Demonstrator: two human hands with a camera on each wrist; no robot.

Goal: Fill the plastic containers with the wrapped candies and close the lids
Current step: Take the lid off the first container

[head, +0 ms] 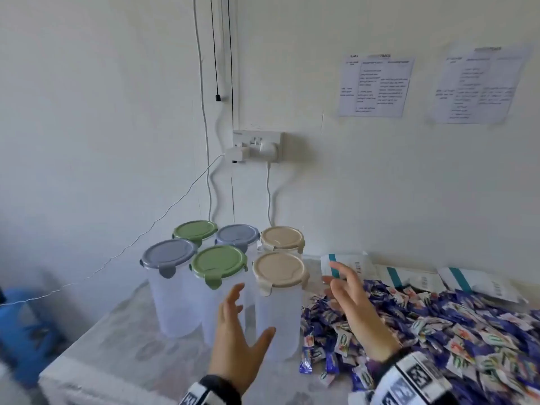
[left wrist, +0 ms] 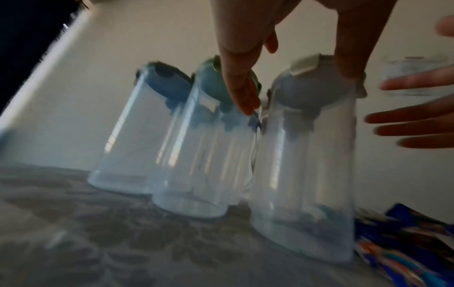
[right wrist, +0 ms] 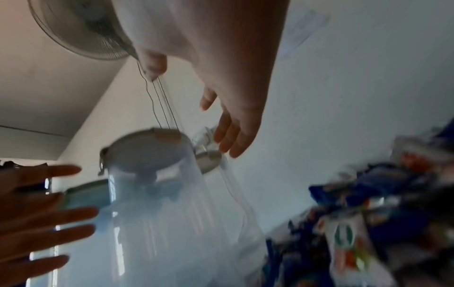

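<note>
Pale walls back the table (head: 122,355) where my left hand (head: 238,331) and right hand (head: 358,311) hover spread wide, holding nothing, flanking the beige-lidded container (head: 279,314) between them. Wrapped candies (head: 438,331) lie heaped under my right wrist.

left: bare table (head: 122,340) | centre: six lidded containers (head: 277,311) clustered | right: candy pile (head: 438,325)

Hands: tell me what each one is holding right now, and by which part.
Nothing is held. The left hand and right hand are both open with fingers spread, on either side of the near beige-lidded container, not gripping it.
</note>
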